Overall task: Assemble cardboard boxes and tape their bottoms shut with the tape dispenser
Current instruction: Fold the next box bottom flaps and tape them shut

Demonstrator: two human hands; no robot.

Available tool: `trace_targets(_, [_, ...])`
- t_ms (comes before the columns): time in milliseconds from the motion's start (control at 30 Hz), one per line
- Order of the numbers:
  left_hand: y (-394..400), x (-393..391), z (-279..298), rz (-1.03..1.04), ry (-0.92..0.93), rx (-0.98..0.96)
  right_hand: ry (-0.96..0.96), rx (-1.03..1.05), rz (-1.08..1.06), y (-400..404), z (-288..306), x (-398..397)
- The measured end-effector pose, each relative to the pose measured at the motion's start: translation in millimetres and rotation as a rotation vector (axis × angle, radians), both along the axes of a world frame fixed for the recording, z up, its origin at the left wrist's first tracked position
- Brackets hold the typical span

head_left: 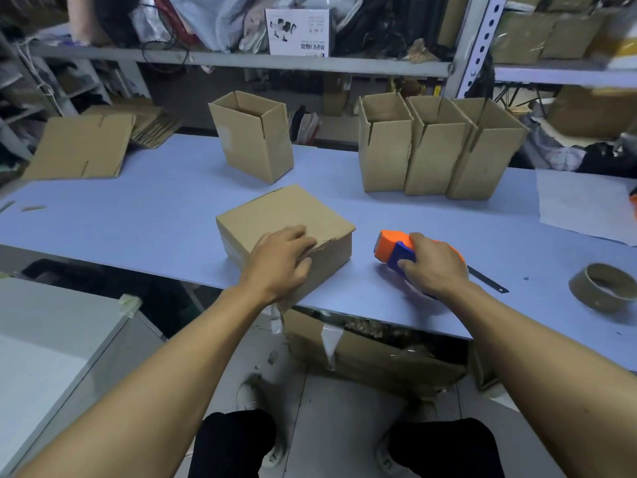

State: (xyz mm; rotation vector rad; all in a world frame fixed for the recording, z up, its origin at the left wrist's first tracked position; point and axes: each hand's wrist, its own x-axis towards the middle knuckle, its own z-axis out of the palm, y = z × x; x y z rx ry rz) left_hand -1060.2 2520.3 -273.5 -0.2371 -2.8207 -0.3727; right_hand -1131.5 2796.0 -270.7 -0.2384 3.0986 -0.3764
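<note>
box [275, 215] left of tape dispenser [393, 248] | three boxes [437, 150] behind

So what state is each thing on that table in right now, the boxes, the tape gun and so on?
Box under the left hand: on its side, flaps closed.
Left hand: rests on that box.
Tape dispenser: on the table, gripped.
Right hand: grips the dispenser.
Lone box: upright, top open.
Three boxes: upright, open, side by side.
Flat cardboard: unfolded.
Tape core: empty.

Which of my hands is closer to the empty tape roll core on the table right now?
Right. The right hand grips the tape dispenser, left of the empty tape core with bare table between. The left hand rests on the closed box, farther left.
</note>
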Motion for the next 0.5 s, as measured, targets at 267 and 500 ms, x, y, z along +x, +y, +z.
trace_targets(267, [60,9,8,0.347,-0.125,-0.150,-0.233,-0.787,0.053,2,52,15])
trace_targets(500, [41,-5,61,0.322,0.072,0.441,-0.336,-0.819,0.222,-8,78,29])
